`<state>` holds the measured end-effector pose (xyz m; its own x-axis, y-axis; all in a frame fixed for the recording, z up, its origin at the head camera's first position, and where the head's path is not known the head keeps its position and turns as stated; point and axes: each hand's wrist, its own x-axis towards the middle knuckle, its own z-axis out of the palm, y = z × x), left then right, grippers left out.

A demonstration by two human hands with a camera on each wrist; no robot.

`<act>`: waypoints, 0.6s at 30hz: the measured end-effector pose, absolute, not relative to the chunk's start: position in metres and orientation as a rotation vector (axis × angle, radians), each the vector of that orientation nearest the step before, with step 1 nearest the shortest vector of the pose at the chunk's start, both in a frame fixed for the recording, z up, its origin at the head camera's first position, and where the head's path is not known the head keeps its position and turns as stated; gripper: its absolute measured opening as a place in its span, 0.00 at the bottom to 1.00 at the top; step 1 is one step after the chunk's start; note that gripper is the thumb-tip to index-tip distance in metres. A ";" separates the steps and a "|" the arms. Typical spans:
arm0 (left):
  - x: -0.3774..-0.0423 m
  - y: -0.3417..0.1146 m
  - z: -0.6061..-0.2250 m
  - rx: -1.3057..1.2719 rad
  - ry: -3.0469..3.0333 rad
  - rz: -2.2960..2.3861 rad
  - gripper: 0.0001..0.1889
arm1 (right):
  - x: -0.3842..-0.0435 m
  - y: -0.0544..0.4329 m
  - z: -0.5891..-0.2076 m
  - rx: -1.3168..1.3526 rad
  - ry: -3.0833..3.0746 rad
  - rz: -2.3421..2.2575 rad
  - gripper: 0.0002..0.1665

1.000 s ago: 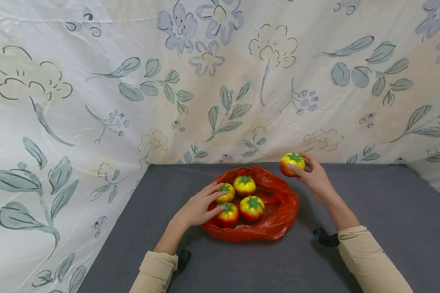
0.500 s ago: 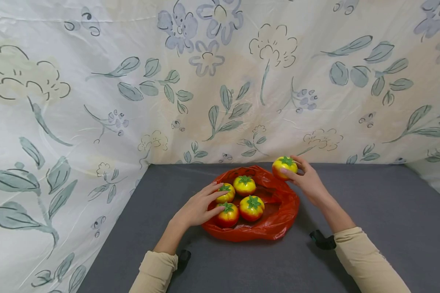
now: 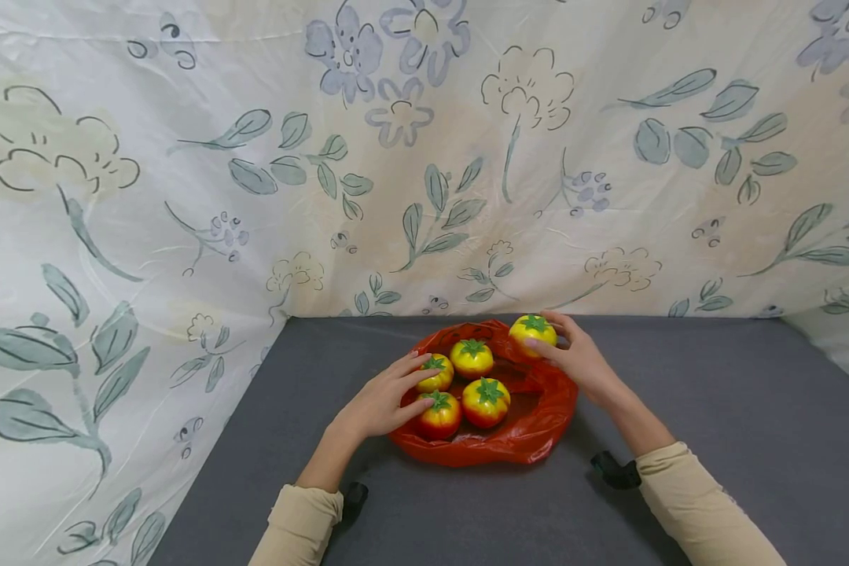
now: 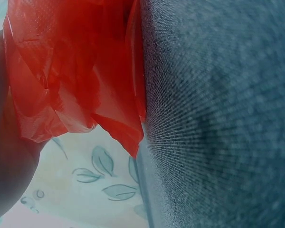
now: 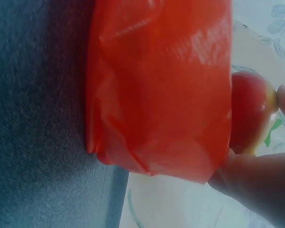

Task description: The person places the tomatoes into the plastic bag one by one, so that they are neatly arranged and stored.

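In the head view a red plastic bag (image 3: 481,452) lies with its mouth spread, holding several shiny yellow-and-red tomatoes (image 3: 485,405) with green tops. My left hand (image 3: 385,397) reaches over the bag's left rim, its fingers spread and resting above the two leftmost tomatoes. In the left wrist view the red plastic (image 4: 66,71) covers part of that hand. My right hand (image 3: 580,358) holds another tomato (image 3: 533,334) between thumb and fingers over the bag's back right rim. The right wrist view shows this tomato (image 5: 251,111) partly hidden behind the bag's wall.
The bag lies on a dark grey tabletop (image 3: 736,393). A pale cloth with flower and leaf prints (image 3: 424,220) hangs along the back and left sides. Black straps (image 3: 615,470) sit at the wrists beside the beige sleeves (image 3: 700,495).
My right hand has moved left and slightly down, carrying the tomato from beside the bag to over its back right rim. The left hand stays where it was.
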<state>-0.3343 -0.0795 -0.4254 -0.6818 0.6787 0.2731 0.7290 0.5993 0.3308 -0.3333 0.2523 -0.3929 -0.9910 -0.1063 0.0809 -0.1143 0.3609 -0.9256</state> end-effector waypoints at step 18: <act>-0.338 -0.081 -0.427 -1.202 -2.697 -0.625 0.27 | -0.328 0.236 -0.397 0.314 -2.677 1.757 0.49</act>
